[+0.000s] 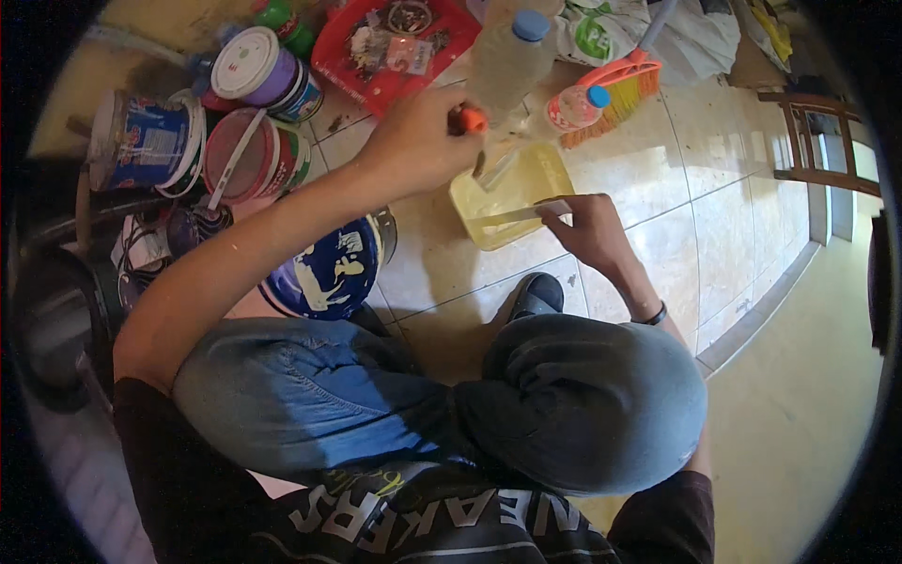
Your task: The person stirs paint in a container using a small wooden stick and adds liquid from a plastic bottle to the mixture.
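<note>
1. The yellow tray (528, 188) sits on the tiled floor in front of you, just beyond your right foot (537, 295). A pale piece or patch shows inside it, too unclear to identify.
2. Your right hand (592, 226) is at the tray's right side, thumb and fingers pinched closed on the pale end of a flat strip (507, 217). The strip reaches across the tray's near part; whether it touches the bottom, you can't tell from here.
3. Your left hand (434, 133) is above the tray's far left corner, fingers curled round an orange-handled tool (473, 119). Its dark end points down toward the tray; contact is unclear.
4. Judging by this, the work is under way, not finished: both tools are in hand at the tray, and neither is set down. How much is done inside it, and how much is left, doesn't show.
5. Beyond the tray stands a large cloudy bottle (503, 70); to its far right are a small bottle (575, 109) and an orange broom (622, 113).
6. Left of the tray is a blue bucket (329, 273) with pale splashes; far left of it lies a red dustpan (340, 47) holding debris.
</note>
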Tool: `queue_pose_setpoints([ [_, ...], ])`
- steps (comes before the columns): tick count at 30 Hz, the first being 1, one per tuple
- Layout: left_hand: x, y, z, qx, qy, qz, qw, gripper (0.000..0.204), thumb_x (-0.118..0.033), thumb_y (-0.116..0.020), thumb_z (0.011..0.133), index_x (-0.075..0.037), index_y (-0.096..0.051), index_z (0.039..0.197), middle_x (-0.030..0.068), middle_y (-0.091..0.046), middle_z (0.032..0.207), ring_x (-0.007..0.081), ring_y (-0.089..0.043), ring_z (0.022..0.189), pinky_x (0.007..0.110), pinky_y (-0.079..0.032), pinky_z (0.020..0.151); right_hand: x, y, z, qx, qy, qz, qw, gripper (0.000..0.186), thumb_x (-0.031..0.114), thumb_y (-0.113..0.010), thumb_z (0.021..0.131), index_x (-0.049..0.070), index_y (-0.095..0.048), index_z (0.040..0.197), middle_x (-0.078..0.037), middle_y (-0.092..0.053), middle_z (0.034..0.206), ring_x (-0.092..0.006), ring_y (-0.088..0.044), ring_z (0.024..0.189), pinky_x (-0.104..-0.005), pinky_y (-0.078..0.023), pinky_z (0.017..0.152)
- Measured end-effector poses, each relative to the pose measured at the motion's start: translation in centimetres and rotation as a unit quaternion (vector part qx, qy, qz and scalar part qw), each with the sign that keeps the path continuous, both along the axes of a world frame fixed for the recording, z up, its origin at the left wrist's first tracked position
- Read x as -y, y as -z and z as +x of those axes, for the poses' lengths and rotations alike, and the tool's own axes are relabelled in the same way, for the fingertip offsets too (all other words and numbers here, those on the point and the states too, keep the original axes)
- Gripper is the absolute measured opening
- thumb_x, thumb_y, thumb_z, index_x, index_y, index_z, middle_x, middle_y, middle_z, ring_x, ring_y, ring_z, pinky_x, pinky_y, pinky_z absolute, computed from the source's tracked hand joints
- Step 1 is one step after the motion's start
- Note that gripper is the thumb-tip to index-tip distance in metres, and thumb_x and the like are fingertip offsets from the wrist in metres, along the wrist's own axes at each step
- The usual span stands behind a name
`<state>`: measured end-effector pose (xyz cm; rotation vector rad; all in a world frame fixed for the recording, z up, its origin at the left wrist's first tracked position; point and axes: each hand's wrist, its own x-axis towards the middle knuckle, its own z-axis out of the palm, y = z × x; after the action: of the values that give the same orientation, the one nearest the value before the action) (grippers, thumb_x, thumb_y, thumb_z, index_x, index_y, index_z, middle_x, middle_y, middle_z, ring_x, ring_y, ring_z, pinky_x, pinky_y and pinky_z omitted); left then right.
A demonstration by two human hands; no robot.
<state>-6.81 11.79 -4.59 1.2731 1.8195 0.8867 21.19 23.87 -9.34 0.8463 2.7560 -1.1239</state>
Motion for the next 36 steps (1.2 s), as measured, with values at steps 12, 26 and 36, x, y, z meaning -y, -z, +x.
queue_pose_setpoints([
  [12, 0.7, 2.8, 1.2, 0.0, 0.052, -0.007, 0.999, 0.034, -0.004, -0.072, 0.089, -0.001, -0.069, 0.123, 0.0116, -0.073, 0.111, 0.0185, -0.073, 0.096, 0.03, -0.059, 0.083, 1.7, 2.5, 4.9, -0.096, 0.268, 0.046, 0.957, 0.018, 0.017, -0.073, 0.096, 0.005, -0.081, 0.107, -0.017, -0.076, 0.08, -0.0219, -0.061, 0.05, -0.0332, -0.051, 0.053],
  [26, 4.4, 2.7, 3.2, -0.356, 0.432, 0.261, 0.786, 0.037, -0.011, -0.066, 0.09, 0.0, -0.069, 0.126, 0.0196, -0.071, 0.124, 0.0308, -0.075, 0.11, 0.037, -0.065, 0.086, 5.8, 2.4, 6.8, -0.211, 0.369, -0.028, 0.905, 0.016, 0.011, -0.074, 0.098, 0.003, -0.081, 0.11, -0.012, -0.075, 0.074, -0.0098, -0.062, 0.058, -0.029, -0.049, 0.054],
  [36, 4.7, 2.6, 3.8, -0.281, 0.339, 0.117, 0.89, 0.044, -0.008, -0.077, 0.081, 0.002, -0.067, 0.123, 0.0157, -0.069, 0.108, 0.0296, -0.073, 0.09, 0.04, -0.061, 0.073, 7.7, 3.6, 6.4, -0.244, 0.442, -0.008, 0.863, 0.017, 0.01, -0.076, 0.096, 0.001, -0.081, 0.109, -0.017, -0.074, 0.074, -0.0104, -0.065, 0.059, -0.0293, -0.053, 0.055],
])
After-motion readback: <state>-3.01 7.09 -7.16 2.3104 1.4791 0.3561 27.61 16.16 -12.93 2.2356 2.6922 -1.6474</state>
